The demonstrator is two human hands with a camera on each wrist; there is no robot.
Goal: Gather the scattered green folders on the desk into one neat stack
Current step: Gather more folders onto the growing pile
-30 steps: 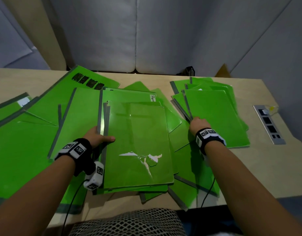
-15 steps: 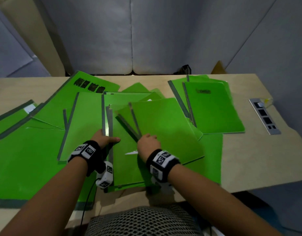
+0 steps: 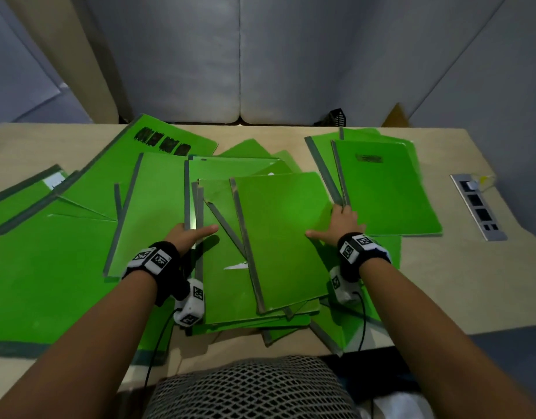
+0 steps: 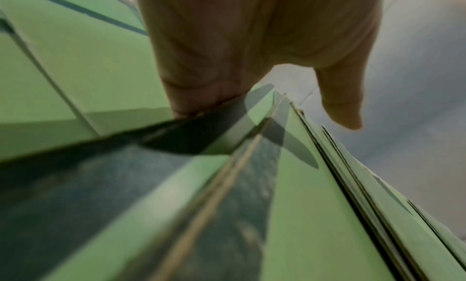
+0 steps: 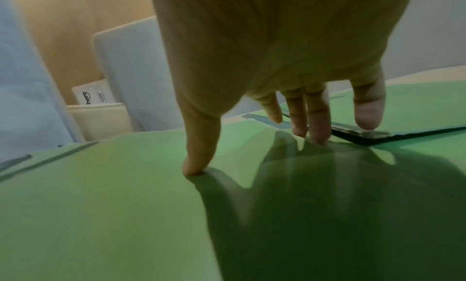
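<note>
- While many folders (image 3: pixel 49 267) lie loose at the desk's (image 3: pixel 460 282) left, the step in hand looks to be squaring the central stack (image 3: pixel 224 297).
- Left hand (image 3: pixel 189 235): fingers tucked against the stack's left spines, thumb laid straight across the top; whether the fingers curl under I cannot tell.
- Top folder (image 3: pixel 284 237) sits skewed on the stack; next move likely calls for pushing it left until the spines line up.
- Right hand (image 3: pixel 340 226): spread flat, thumb (image 5: pixel 199 161) pressing the top folder, fingertips (image 5: pixel 320 134) reaching the right pile's (image 3: pixel 387 192) spine corner.
- That pile probably comes next.
</note>
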